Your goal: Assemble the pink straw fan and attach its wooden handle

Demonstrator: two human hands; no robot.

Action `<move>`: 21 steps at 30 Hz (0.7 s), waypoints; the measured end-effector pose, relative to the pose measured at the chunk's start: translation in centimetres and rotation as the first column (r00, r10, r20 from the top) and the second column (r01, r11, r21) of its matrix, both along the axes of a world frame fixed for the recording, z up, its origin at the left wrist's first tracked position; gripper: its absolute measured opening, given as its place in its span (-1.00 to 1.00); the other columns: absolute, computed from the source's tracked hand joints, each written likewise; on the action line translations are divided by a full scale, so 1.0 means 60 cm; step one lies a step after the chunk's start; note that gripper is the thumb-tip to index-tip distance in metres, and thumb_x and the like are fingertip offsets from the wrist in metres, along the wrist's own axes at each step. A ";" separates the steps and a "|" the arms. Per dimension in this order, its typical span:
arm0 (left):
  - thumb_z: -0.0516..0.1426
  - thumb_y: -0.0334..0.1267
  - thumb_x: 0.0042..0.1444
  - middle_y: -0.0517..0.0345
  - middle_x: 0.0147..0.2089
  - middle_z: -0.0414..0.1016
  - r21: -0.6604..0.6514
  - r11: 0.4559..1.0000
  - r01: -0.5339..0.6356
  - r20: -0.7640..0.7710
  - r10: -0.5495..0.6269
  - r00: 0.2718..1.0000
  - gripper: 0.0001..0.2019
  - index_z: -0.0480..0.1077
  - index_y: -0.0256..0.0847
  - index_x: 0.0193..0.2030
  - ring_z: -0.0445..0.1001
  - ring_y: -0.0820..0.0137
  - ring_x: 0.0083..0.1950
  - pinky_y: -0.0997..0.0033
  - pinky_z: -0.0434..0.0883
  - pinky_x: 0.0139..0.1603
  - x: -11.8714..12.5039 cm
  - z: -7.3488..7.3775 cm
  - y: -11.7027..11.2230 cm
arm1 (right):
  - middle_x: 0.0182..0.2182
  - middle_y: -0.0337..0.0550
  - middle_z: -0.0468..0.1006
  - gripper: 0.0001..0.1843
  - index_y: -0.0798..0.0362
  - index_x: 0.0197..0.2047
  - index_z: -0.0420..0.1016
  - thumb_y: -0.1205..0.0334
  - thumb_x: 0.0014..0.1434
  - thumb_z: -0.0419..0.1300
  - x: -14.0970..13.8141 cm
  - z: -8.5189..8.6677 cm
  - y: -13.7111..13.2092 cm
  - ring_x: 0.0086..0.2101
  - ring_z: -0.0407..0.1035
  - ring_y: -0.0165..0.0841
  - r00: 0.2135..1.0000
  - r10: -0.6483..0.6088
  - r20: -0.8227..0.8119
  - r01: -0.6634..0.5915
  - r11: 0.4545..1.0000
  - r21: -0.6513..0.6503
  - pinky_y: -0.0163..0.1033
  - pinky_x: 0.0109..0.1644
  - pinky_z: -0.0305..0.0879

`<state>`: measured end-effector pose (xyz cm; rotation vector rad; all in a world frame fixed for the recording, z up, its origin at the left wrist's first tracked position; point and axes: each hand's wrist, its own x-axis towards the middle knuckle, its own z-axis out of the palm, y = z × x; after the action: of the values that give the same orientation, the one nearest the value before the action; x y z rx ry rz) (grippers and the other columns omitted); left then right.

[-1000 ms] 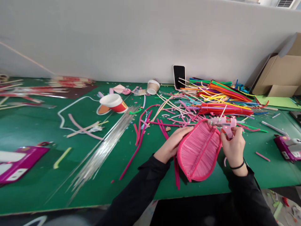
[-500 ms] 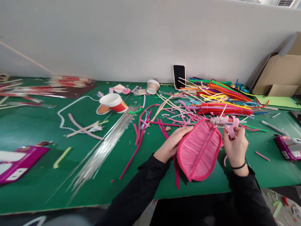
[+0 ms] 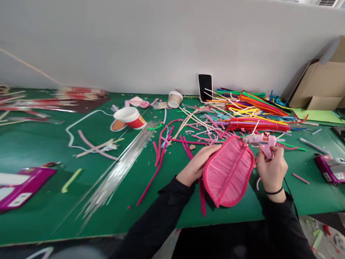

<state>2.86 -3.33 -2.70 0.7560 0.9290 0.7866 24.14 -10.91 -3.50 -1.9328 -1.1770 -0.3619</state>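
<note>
A pink leaf-shaped piece (image 3: 228, 172) made of pipe cleaners lies tilted on the green table (image 3: 54, 201). My left hand (image 3: 198, 164) grips its left edge, fingers curled round the rim. My right hand (image 3: 272, 169) is closed round a small pink glue gun (image 3: 260, 141), whose nozzle points left at the leaf's upper right tip. A black cord runs down from the gun past my right wrist.
A heap of coloured pipe cleaners (image 3: 250, 111) lies behind the gun, a phone (image 3: 205, 87) leans on the wall, paper cups (image 3: 130, 118) and thin metal wires (image 3: 118, 172) lie left, magenta packages (image 3: 330, 168) sit at both sides, and a cardboard box (image 3: 320, 86) stands far right.
My right hand with the glue gun has shifted slightly to the right along the leaf's top tip. The left hand and leaf have stayed in place.
</note>
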 end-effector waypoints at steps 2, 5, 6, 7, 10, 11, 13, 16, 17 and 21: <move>0.36 -0.13 -0.04 0.13 -0.32 0.63 0.012 1.000 -0.003 -0.010 0.003 1.000 -0.79 0.60 -0.22 -0.35 0.53 0.30 -0.21 0.38 0.38 -0.13 0.000 0.000 0.000 | -0.49 -0.20 0.48 -0.79 0.00 -0.26 0.26 0.09 0.09 0.16 0.001 0.003 -0.002 -0.51 0.38 -0.28 1.000 -0.017 -0.009 0.017 1.000 -0.006 -0.26 -0.42 0.20; 0.37 -0.15 -0.06 0.13 -0.32 0.63 0.014 1.000 -0.015 -0.003 0.016 1.000 -0.81 0.59 -0.22 -0.36 0.54 0.30 -0.20 0.40 0.38 -0.13 0.000 0.000 0.000 | -0.47 -0.19 0.48 -0.72 -0.02 -0.28 0.24 0.04 0.05 0.21 0.003 0.009 -0.003 -0.49 0.38 -0.27 0.996 -0.059 -0.069 0.060 0.998 0.006 -0.24 -0.39 0.22; 0.38 -0.16 -0.07 0.13 -0.32 0.63 0.010 1.000 -0.019 0.001 0.019 1.000 -0.81 0.59 -0.22 -0.36 0.54 0.31 -0.21 0.41 0.39 -0.13 0.000 -0.001 0.001 | -0.48 -0.21 0.47 -0.68 -0.02 -0.28 0.24 0.02 0.02 0.24 0.003 0.011 -0.002 -0.50 0.38 -0.27 0.992 -0.075 -0.104 0.077 0.997 0.013 -0.24 -0.39 0.22; 0.38 -0.16 -0.07 0.13 -0.33 0.63 0.001 1.000 -0.023 0.003 0.023 1.000 -0.80 0.58 -0.23 -0.37 0.54 0.32 -0.23 0.42 0.39 -0.15 0.000 -0.001 0.001 | -0.50 -0.24 0.44 -0.64 -0.02 -0.27 0.24 -0.01 0.00 0.27 0.003 0.013 -0.001 -0.52 0.37 -0.28 0.985 -0.086 -0.147 0.090 0.996 0.022 -0.24 -0.39 0.22; 0.36 -0.12 -0.03 0.12 -0.34 0.62 -0.071 0.997 -0.026 0.019 0.027 0.999 -0.76 0.56 -0.26 -0.33 0.53 0.35 -0.30 0.43 0.40 -0.23 0.001 0.000 0.002 | -0.55 -0.32 0.38 -0.50 0.00 -0.23 0.26 -0.11 -0.07 0.34 0.006 0.016 0.000 -0.57 0.32 -0.31 0.954 -0.078 -0.288 0.102 0.993 0.067 -0.24 -0.42 0.23; 0.35 -0.10 0.00 0.12 -0.34 0.62 -0.099 0.995 -0.024 0.031 0.028 0.999 -0.75 0.56 -0.26 -0.31 0.53 0.37 -0.32 0.44 0.40 -0.25 0.002 0.001 0.002 | -0.55 -0.32 0.37 -0.47 0.02 -0.21 0.29 -0.14 -0.07 0.35 0.009 0.016 0.000 -0.57 0.30 -0.33 0.946 -0.059 -0.317 0.089 0.993 0.081 -0.24 -0.42 0.23; 0.31 -0.11 0.07 0.13 -0.32 0.63 -0.126 0.992 -0.015 0.072 0.025 0.997 -0.75 0.55 -0.27 -0.25 0.53 0.40 -0.34 0.45 0.41 -0.25 0.003 0.006 0.001 | -0.52 -0.26 0.39 -0.49 0.08 -0.15 0.35 -0.16 0.03 0.28 0.019 0.015 -0.006 -0.55 0.29 -0.33 0.947 -0.003 -0.320 0.037 0.994 0.099 -0.22 -0.39 0.26; 0.27 -0.12 0.14 0.13 -0.29 0.63 -0.140 0.990 0.016 0.161 0.006 0.987 -0.76 0.55 -0.27 -0.21 0.54 0.41 -0.31 0.46 0.44 -0.18 0.005 0.014 -0.002 | -0.45 -0.16 0.40 -0.57 0.15 -0.12 0.45 -0.09 0.21 0.13 0.050 0.015 -0.027 -0.49 0.28 -0.33 0.975 0.065 -0.212 -0.036 0.990 0.137 -0.20 -0.36 0.27; 0.26 -0.09 0.15 0.13 -0.30 0.63 -0.152 0.988 0.038 0.192 -0.008 0.981 -0.75 0.54 -0.27 -0.22 0.55 0.40 -0.30 0.45 0.45 -0.16 0.005 0.017 -0.002 | -0.41 -0.13 0.41 -0.58 0.16 -0.12 0.48 -0.06 0.23 0.13 0.062 0.016 -0.038 -0.47 0.28 -0.33 0.985 0.076 -0.157 -0.052 0.988 0.148 -0.20 -0.35 0.27; 0.20 0.06 0.17 0.11 -0.39 0.61 -0.207 0.968 0.143 0.255 -0.088 0.963 -0.62 0.54 -0.29 -0.24 0.55 0.36 -0.37 0.42 0.46 -0.23 0.003 0.022 -0.002 | -0.20 0.00 0.46 -0.62 0.12 0.05 0.54 0.10 0.25 0.17 0.111 0.022 -0.092 -0.29 0.38 -0.27 0.989 0.042 0.143 -0.059 0.992 0.113 -0.18 -0.19 0.34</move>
<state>3.03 -3.47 -1.37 0.4985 0.7290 0.6421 30.80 -16.44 -2.20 -1.7964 -1.2645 -0.5358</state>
